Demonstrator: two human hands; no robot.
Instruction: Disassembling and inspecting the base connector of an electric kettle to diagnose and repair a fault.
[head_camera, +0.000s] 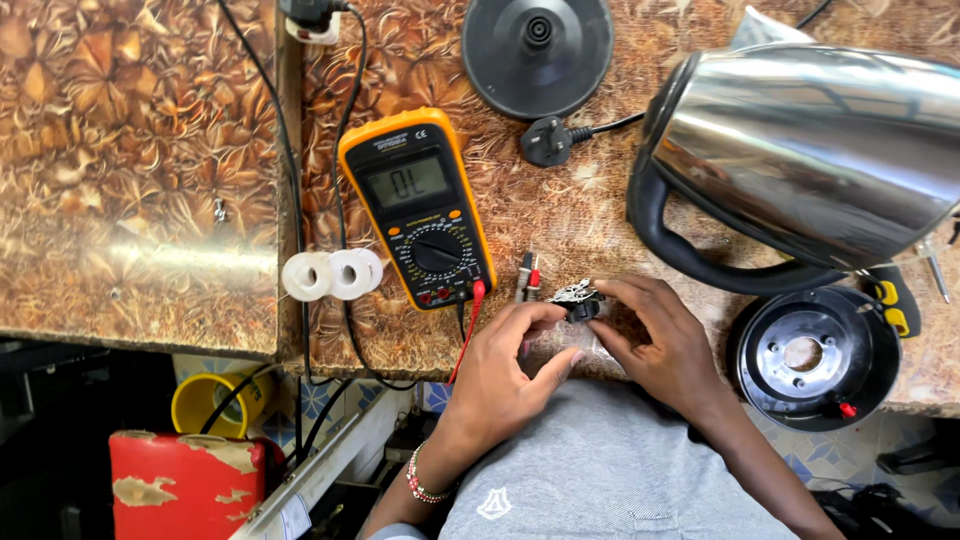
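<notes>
Both my hands meet at the table's near edge on a small black part with metal contacts (577, 298). My left hand (505, 372) pinches it from the left with thumb and fingers. My right hand (660, 345) grips it from the right. Just left of the part lie two probe tips (527, 277), one red, one black. An orange-cased multimeter (418, 208) lies further left with its red lead (470, 320) plugged in. A steel kettle (800, 150) lies on its side at the right, black handle toward me.
The kettle's removed round bottom plate (805, 355) sits at the right edge beside a yellow-handled screwdriver (895, 300). A black kettle base (537, 50) and its plug (547, 140) lie at the back. Two white tape rolls (330, 274) sit left of the meter. Below: a red box (185, 485), a yellow cup (205, 400).
</notes>
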